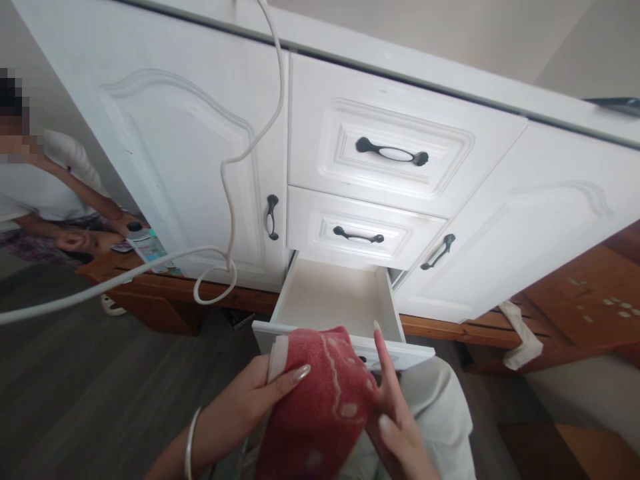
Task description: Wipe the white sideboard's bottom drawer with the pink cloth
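Observation:
My left hand (255, 393) is closed on a folded red towel (320, 380) with a pale edge and light markings, its thumb lying across the front. A bangle circles the left wrist. At the towel's right side, my right hand (397, 407) touches it, with the index finger stretched upward and the thumb apart; its other fingers are partly hidden. Just beyond the towel, a pulled-out drawer (327, 293) shows its pale inside, and the towel covers part of its front.
The drawer belongs to a white cabinet (185, 153) with dark handles. A white cable (231, 207) hangs in front and loops to the left. Another person (75, 193) sits at the left near a bottle (137, 233). A white cloth (520, 337) lies on the wooden bench at right.

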